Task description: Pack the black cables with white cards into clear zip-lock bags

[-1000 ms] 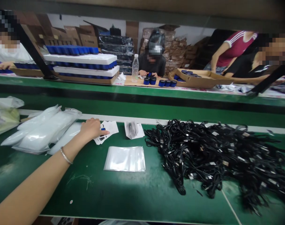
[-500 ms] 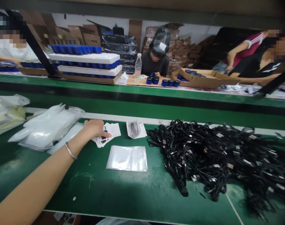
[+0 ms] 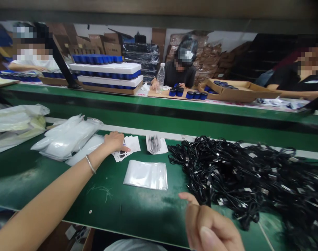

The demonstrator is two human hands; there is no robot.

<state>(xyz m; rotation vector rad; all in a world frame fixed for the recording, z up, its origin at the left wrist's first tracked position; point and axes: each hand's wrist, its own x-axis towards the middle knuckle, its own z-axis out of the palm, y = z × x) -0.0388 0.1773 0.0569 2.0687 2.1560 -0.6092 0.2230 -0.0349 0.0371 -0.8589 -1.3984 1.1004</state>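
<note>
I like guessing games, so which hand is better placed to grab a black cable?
Probably the right hand: it looks nearer the black cables, while the left hand is over at the white cards.

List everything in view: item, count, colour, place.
clear bags: one stack, transparent, table centre
cards: several, white printed, under left hand
leaflets: one bunch, white, right of cards
cables: many, black, right side
filled bags: several, white, left side
large bag: one, white-yellow, far left
table: one, green, foreground
bottle: one, clear, across
foam sheets: two, white, upper left
round pieces: five standing loose, blue-black, by bottle
open carton: one, brown, upper right
co-workers: at least three, across
bracelet: one, silver, left wrist
left hand: one, on cards
right hand: one, blurred, foreground right
</note>
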